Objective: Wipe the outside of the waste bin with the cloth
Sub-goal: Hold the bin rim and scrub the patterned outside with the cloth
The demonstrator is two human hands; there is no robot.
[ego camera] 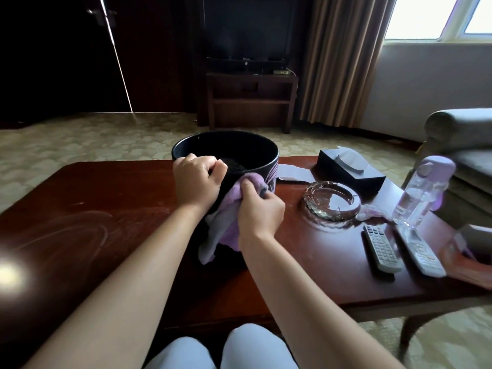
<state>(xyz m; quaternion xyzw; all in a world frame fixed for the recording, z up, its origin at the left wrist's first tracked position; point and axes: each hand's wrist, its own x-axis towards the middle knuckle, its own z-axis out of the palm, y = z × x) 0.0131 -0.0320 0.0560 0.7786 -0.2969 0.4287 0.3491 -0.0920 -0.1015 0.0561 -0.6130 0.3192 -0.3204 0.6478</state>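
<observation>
Setting: a person sits at a dark wooden table (106, 209), both bare forearms reaching forward, knees in pale trousers visible at the bottom edge.
Bin: a round black bin (255, 155) stands on the table straight ahead of the person, its open top towards the camera (a pale pattern shows on its right side).
Left hand: the left hand (197, 179) grips the bin's near rim, fingers curled tight over the edge, knuckles up.
Right hand: the right hand (259, 211) holds the cloth (229, 222) against the bin's near outside wall, just below the left hand; thumb and curled fingers pinch a bunched fold of it.
Cloth: lilac and grey, pressed to the bin's front, its loose end hanging down to the tabletop.
To the right on the table: a glass ashtray (332, 203) near the bin, a black tissue box (351, 171) behind it, a clear bottle (420, 193) with a lilac cap, and two remotes (382, 247) lying side by side.
Background: a television (245, 27) on a wooden stand, curtains, a bright window, an armchair at far right.
</observation>
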